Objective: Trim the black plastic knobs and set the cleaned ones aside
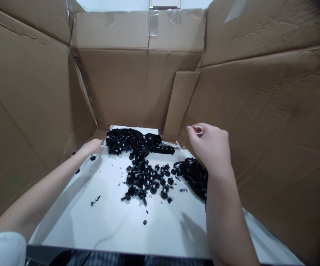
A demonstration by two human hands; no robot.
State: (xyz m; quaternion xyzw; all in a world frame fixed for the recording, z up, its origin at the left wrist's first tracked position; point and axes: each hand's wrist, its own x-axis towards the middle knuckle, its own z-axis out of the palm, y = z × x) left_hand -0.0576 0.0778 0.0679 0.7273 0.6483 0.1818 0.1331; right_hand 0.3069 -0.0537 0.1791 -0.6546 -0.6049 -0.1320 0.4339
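My right hand (212,144) is raised over the right side of the white table, its fingers closed around a white loop (199,130) that looks like a small tool's handle; the rest of it is mostly hidden. My left hand (94,146) is at the left edge of a heap of black parts (121,140). Its fingers look closed, but what they hold is too small to make out. Nearer to me spreads a looser pile of black round-based pieces with metal studs (145,181). Below my right wrist lies a tangled black bundle (193,173).
Tall cardboard walls (129,88) enclose the white table (107,221) at the back and both sides. Black scraps (95,201) and small rings are scattered about. One black round piece (145,222) lies apart near the front. A studded piece (93,157) stands by my left forearm.
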